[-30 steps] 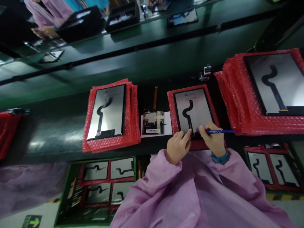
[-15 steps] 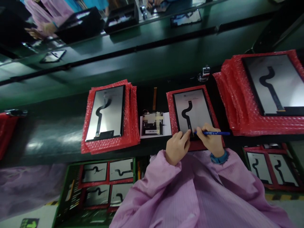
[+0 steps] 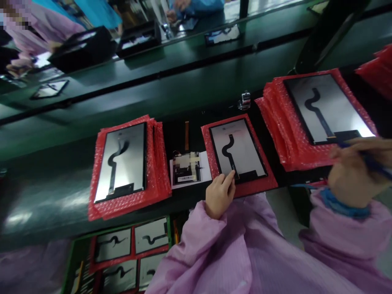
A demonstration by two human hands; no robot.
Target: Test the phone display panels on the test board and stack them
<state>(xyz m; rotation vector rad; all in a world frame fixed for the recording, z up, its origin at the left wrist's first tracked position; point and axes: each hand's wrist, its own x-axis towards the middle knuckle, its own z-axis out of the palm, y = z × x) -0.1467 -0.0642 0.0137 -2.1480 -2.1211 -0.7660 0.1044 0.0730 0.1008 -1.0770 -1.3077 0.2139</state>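
Note:
My left hand [image 3: 219,194] rests at the lower edge of a display panel [image 3: 241,155]. Its index finger stretches out and touches the lower end of the dark flex cable [image 3: 228,151]; the other fingers bend loosely, holding nothing. Red bubble wrap [image 3: 208,139] lies under this panel. Far to the right, my right hand [image 3: 352,175], smeared by motion, is closed around a blue pen [image 3: 375,164], in front of a second display panel [image 3: 330,110] on a red bubble-wrap stack [image 3: 275,126]. Skin running off the right edge is too blurred to assign.
On the left, another panel [image 3: 122,159] tops red wrap. A small circuit assembly [image 3: 186,168] lies on white paper [image 3: 206,167], with an orange strip [image 3: 186,134] behind it. Below stands a green crate [image 3: 69,261] of panels. Co-workers and black bins [image 3: 139,38] are across the bench.
My right hand has left the middle panel and swung far right with the blue pen. My left hand stays on the flex cable. The view has shifted rightward.

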